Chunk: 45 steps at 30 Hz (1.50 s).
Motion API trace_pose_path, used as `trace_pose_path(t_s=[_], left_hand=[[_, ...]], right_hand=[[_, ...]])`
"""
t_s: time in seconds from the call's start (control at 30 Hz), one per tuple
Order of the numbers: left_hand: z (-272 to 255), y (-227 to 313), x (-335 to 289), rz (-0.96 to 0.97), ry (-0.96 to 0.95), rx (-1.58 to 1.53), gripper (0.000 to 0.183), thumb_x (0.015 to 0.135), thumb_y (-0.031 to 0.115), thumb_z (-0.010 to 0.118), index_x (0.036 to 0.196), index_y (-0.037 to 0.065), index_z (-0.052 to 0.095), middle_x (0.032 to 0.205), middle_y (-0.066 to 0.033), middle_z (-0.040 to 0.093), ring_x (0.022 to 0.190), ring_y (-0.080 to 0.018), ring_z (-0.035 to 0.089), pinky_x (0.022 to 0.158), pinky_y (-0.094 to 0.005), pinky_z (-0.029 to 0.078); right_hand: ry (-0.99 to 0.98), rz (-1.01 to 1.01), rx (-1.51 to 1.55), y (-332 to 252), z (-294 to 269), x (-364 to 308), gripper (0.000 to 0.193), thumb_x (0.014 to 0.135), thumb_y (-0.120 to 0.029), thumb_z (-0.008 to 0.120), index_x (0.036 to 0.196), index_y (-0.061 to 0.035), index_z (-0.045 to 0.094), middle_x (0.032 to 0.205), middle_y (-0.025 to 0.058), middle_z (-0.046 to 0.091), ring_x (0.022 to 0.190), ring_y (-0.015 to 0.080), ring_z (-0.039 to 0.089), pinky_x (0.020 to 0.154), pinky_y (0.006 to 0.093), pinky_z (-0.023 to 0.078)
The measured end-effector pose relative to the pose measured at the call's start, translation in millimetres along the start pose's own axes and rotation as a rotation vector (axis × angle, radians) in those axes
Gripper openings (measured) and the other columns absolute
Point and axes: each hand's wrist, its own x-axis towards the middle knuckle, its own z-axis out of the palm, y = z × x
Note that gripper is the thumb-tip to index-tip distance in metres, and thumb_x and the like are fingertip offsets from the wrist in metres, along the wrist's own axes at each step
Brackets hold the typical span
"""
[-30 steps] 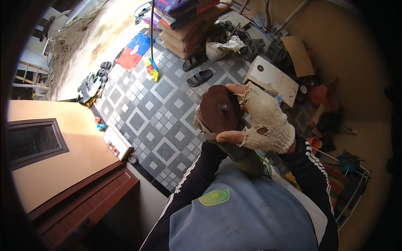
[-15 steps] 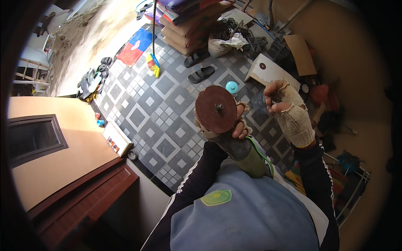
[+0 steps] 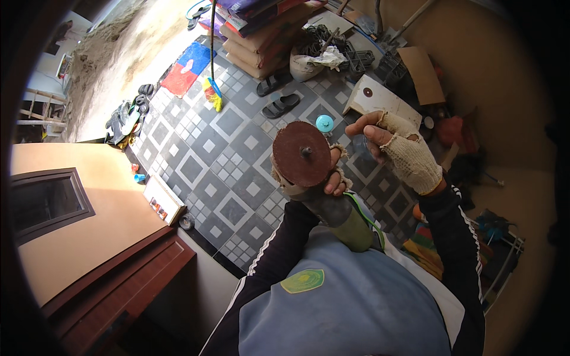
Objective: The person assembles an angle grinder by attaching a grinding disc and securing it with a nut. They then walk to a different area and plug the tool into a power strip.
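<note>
My left hand (image 3: 335,178), in a cream fingerless knit glove, is closed around an angle grinder (image 3: 332,210) with a dark body, held up in front of my chest. A round reddish-brown sanding disc (image 3: 301,155) faces up on it, with a metal spindle end sticking out at its centre. My right hand (image 3: 407,148), in a matching glove, is raised to the right of the disc and apart from it. Its index finger points left and the thumb lies near it; the other fingers are partly hidden. No held thing shows there.
Black sandals (image 3: 281,106) lie on the patterned tile floor (image 3: 231,210), near stacked sacks (image 3: 255,53). A turquoise-lidded container (image 3: 325,123) stands beyond the grinder. Back right is a pale board (image 3: 383,101) with a small brown disc. A dark cord (image 3: 212,47) hangs ahead.
My right hand has shifted slightly left, and its curled index finger has straightened. The grinder stays in my left hand, nearly still. The whole view has shifted slightly.
</note>
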Motion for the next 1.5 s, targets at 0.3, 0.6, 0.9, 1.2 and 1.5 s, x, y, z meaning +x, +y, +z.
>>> trace_pose_path(t_s=[0.3, 0.6, 0.9, 1.2, 1.5], left_hand=[[3.0, 4.1, 4.7, -0.005, 0.010, 0.088, 0.062, 0.096, 0.070, 0.047, 0.131, 0.019, 0.049, 0.105, 0.0000, 0.046, 0.062, -0.0168, 0.055, 0.070, -0.0384, 0.044], [8.0, 9.8, 2.7, 0.054, 0.114, 0.262, 0.075, 0.095, 0.075, 0.043, 0.140, 0.016, 0.047, 0.112, -0.0054, 0.059, 0.062, -0.0208, 0.057, 0.062, -0.0418, 0.045], [2.2, 9.5, -5.0, 0.115, 0.336, 0.141, 0.087, 0.092, 0.084, 0.028, 0.143, 0.015, 0.043, 0.116, -0.0122, 0.063, 0.057, -0.0226, 0.049, 0.057, -0.0428, 0.044], [-1.1, 14.1, -5.8, 0.126, 0.177, 0.280, 0.088, 0.089, 0.088, 0.033, 0.138, 0.016, 0.047, 0.110, -0.0078, 0.059, 0.064, -0.0243, 0.055, 0.064, -0.0448, 0.045], [-5.0, 23.0, -0.8, 0.036, 0.003, -0.085, 0.087, 0.084, 0.088, 0.044, 0.138, 0.020, 0.048, 0.107, -0.0033, 0.046, 0.071, -0.0250, 0.061, 0.072, -0.0453, 0.046]], right_hand=[[0.008, -0.072, 0.128, -13.2, 11.8, 2.5, 0.032, 0.103, -0.019, 0.064, 0.129, -0.0009, 0.062, 0.107, 0.0071, 0.070, 0.086, 0.0111, 0.065, 0.079, 0.0274, 0.056], [0.041, -0.336, 0.015, -10.0, 45.8, 9.0, 0.017, 0.103, -0.010, 0.063, 0.118, -0.0028, 0.062, 0.115, 0.0078, 0.069, 0.095, 0.0119, 0.067, 0.086, 0.0284, 0.057], [0.064, -0.166, 0.135, -28.1, 50.1, 10.0, 0.027, 0.098, -0.011, 0.071, 0.121, -0.0005, 0.060, 0.116, 0.0135, 0.069, 0.106, 0.0194, 0.069, 0.095, 0.0348, 0.056], [-0.076, -0.142, 0.112, -25.9, 43.6, 15.8, 0.034, 0.091, -0.011, 0.077, 0.121, 0.0014, 0.066, 0.110, 0.0089, 0.070, 0.104, 0.0178, 0.067, 0.095, 0.0327, 0.054], [0.051, -0.062, -0.038, 1.4, 34.9, 0.3, 0.023, 0.093, -0.010, 0.074, 0.113, 0.0016, 0.070, 0.103, 0.0061, 0.071, 0.093, 0.0136, 0.068, 0.086, 0.0283, 0.056]])
